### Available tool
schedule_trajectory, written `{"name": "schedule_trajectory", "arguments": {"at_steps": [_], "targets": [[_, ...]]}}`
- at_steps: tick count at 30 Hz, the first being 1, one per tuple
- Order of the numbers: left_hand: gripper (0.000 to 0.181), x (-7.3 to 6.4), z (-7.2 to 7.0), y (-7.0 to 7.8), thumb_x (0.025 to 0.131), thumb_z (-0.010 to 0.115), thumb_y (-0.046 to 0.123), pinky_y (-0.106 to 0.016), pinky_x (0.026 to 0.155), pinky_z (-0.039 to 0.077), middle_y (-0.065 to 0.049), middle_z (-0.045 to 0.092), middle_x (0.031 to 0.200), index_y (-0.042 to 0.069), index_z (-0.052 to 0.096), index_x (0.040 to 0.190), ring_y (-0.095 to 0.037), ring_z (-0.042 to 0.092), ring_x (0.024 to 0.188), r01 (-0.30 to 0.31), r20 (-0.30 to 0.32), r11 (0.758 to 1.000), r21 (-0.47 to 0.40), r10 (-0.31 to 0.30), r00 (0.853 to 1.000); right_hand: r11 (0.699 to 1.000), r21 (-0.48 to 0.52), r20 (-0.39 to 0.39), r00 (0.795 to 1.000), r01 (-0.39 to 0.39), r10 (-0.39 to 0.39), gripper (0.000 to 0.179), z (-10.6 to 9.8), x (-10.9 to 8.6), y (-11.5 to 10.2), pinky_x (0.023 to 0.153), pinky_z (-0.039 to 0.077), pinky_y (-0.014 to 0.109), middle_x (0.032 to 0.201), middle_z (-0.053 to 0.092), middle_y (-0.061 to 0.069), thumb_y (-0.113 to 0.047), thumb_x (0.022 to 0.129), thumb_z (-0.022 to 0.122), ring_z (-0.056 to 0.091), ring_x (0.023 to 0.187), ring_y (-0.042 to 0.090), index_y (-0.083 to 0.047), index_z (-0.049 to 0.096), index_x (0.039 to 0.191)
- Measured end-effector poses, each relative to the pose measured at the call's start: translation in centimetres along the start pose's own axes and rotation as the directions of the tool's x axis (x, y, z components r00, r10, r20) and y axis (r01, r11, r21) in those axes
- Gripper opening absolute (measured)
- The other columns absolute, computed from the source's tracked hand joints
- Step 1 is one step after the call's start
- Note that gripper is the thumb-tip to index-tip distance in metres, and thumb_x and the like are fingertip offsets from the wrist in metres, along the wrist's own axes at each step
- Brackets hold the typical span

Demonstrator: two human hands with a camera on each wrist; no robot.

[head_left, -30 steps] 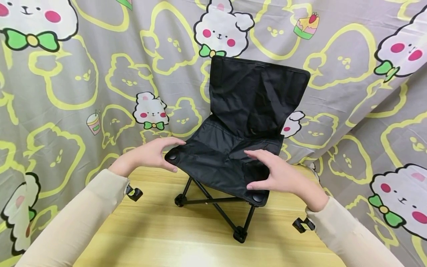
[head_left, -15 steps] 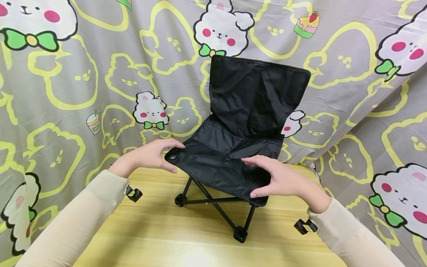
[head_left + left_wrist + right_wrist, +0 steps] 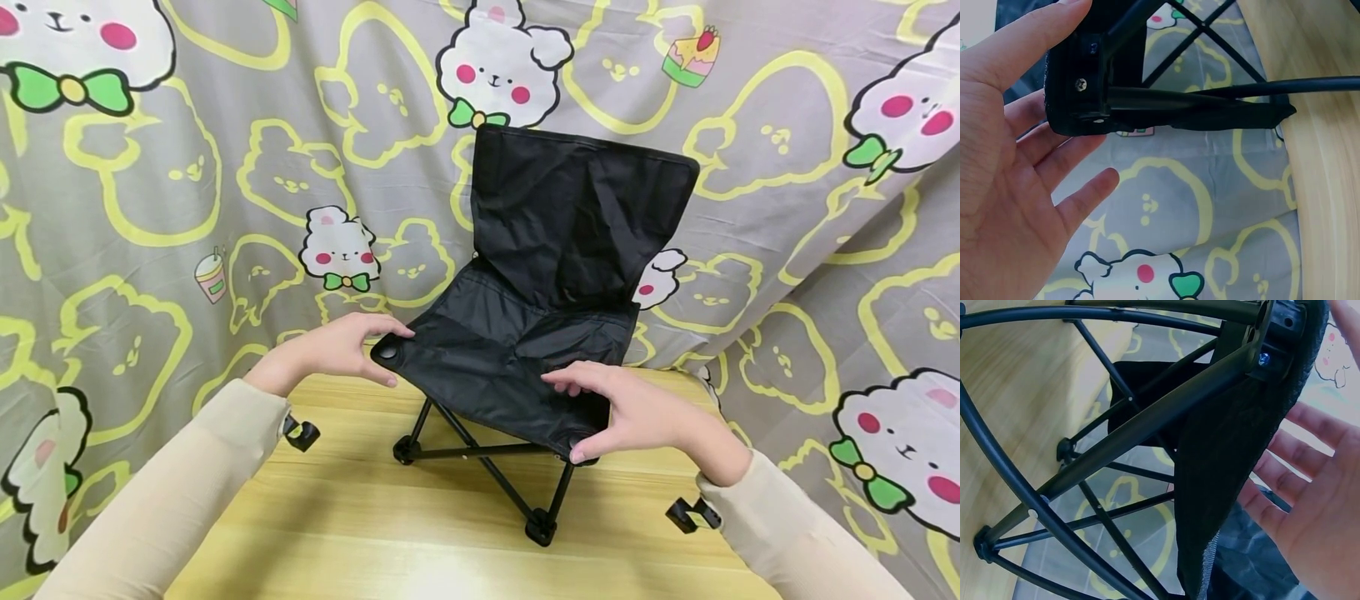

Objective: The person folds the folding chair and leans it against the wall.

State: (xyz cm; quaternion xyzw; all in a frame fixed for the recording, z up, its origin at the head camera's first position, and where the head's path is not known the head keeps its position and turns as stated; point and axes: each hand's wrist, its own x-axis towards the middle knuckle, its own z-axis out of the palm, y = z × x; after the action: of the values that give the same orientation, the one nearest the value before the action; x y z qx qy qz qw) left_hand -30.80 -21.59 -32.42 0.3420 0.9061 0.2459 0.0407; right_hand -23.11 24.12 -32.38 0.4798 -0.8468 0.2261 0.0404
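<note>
A black folding camp chair [image 3: 495,354] stands unfolded, its seat facing me and its backrest [image 3: 577,212] at the rear. My left hand [image 3: 341,348] is beside the seat's left front corner, thumb and fingers spread apart around it. In the left wrist view the fingers pass behind the corner bracket [image 3: 1082,84]; whether they press on it I cannot tell. At the right front corner is my right hand [image 3: 641,408], its thumb tip on or near the corner and its fingers over the seat. The right wrist view shows this hand's [image 3: 1325,487] loosely extended fingers by the fabric edge.
Crossed black tube legs [image 3: 480,454] with plastic feet [image 3: 540,527] stand on a light wood-grain surface [image 3: 360,533]. Behind and to both sides hangs a grey curtain [image 3: 285,183] printed with cartoon animals. Small black camera mounts [image 3: 302,434] sit at both wrists.
My right hand has moved down and slightly to the right, towards the seat's right front corner. The left fingertips have dropped slightly. The chair has stayed in place.
</note>
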Motion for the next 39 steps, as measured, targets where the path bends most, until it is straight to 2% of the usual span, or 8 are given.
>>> {"name": "schedule_trajectory", "arguments": {"at_steps": [11, 16, 23, 35, 39], "targets": [[0.068, 0.3, -0.4, -0.3, 0.085, 0.096, 0.035, -0.06, 0.117, 0.047, -0.01, 0.067, 0.147, 0.011, 0.07, 0.143, -0.036, 0.06, 0.139, -0.005, 0.02, 1.0, 0.016, 0.004, 1.0, 0.998, 0.019, 0.023, 0.998, 0.051, -0.052, 0.078, 0.1, -0.6, 0.0, 0.09, 0.054, 0.03, 0.115, 0.068, -0.007, -0.054, 0.082, 0.094, 0.06, 0.103, 0.009, -0.011, 0.069, 0.142], [0.065, 0.4, -0.5, -0.4, 0.084, 0.096, 0.031, -0.06, 0.117, 0.049, -0.009, 0.068, 0.145, 0.011, 0.072, 0.141, -0.035, 0.062, 0.137, -0.028, 0.018, 0.999, 0.026, 0.027, 0.999, 0.999, 0.015, 0.037, 0.999, 0.039, -0.039, 0.071, 0.1, -0.8, -0.2, 0.087, 0.054, 0.029, 0.108, 0.064, -0.011, -0.05, 0.078, 0.097, 0.059, 0.1, 0.005, -0.017, 0.073, 0.137], [0.063, 0.4, -0.8, -0.5, 0.085, 0.096, 0.033, -0.062, 0.117, 0.049, -0.009, 0.07, 0.14, 0.008, 0.073, 0.138, -0.035, 0.064, 0.133, -0.075, 0.026, 0.997, 0.011, 0.075, 0.997, 0.999, 0.019, 0.081, 0.996, 0.028, -0.029, 0.068, 0.0, -1.1, -0.4, 0.085, 0.055, 0.029, 0.115, 0.067, -0.01, -0.051, 0.079, 0.096, 0.06, 0.101, 0.004, -0.019, 0.075, 0.136], [0.063, 0.3, -0.6, -1.0, 0.084, 0.096, 0.029, -0.061, 0.115, 0.051, -0.012, 0.072, 0.138, 0.007, 0.074, 0.139, -0.034, 0.065, 0.128, -0.034, 0.026, 0.999, -0.032, 0.034, 0.999, 0.999, 0.018, 0.117, 0.992, 0.045, -0.047, 0.057, 0.0, -0.8, -0.9, 0.082, 0.055, 0.026, 0.112, 0.068, -0.011, -0.044, 0.083, 0.095, 0.059, 0.096, 0.002, -0.019, 0.077, 0.131], [0.064, 0.3, -0.6, -1.0, 0.084, 0.096, 0.028, -0.059, 0.113, 0.053, -0.012, 0.074, 0.135, 0.005, 0.074, 0.139, -0.033, 0.067, 0.125, -0.044, 0.017, 0.998, -0.037, 0.045, 0.999, 0.998, 0.022, 0.115, 0.991, 0.061, -0.064, 0.055, 0.1, -0.7, -0.9, 0.082, 0.056, 0.027, 0.111, 0.069, -0.01, -0.042, 0.083, 0.095, 0.061, 0.095, 0.003, -0.019, 0.077, 0.13]]}}
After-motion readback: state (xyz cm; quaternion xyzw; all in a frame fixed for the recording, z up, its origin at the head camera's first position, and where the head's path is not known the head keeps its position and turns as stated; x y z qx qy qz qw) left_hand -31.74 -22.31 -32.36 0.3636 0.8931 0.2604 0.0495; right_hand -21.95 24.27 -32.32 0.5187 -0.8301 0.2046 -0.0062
